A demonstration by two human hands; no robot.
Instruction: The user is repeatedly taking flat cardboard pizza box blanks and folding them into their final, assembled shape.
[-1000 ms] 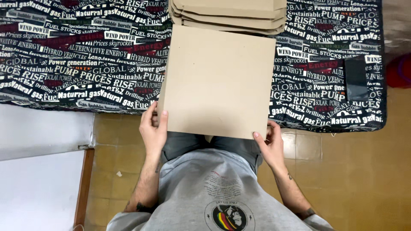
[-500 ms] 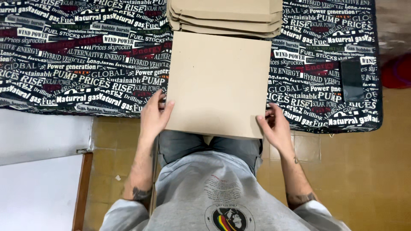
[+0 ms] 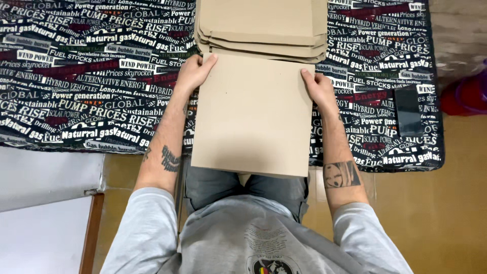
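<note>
1. We looked down from the head camera at a flat sheet of tan cardboard (image 3: 252, 114); it lay partly on the table, and its near edge overhung the table's edge, above the person's lap.

2. Our left hand (image 3: 194, 72) gripped the sheet's far left corner, fingers curled over the edge and closed on the cardboard; the thumb's place we could not tell.

3. Our right hand (image 3: 318, 87) held the far right corner likewise, fingers wrapped on the side edge and closed on the sheet.

4. Both forearms ran along the sheet's two sides, stretched forward from grey sleeves. A dark tattoo showed on each forearm.

5. A stack of similar cardboard sheets (image 3: 262, 25) sat just beyond the held sheet, at the far side of the table. The held sheet's far edge met the stack's near edge; whether it touched or slid under it, we could not tell.

6. The table wore a black cloth printed with white and red lettering (image 3: 91, 81), which spread to both sides of the sheet.

7. A dark flat rectangular object (image 3: 407, 111) lay on the cloth right of our right hand, well apart from the sheet.

8. A red and purple object (image 3: 469, 94) showed at the right edge, past the cloth, too cropped to identify.

9. A white panel with a wooden edge (image 3: 45, 223) stood at lower left, over a tan tiled floor (image 3: 431, 223).
</note>
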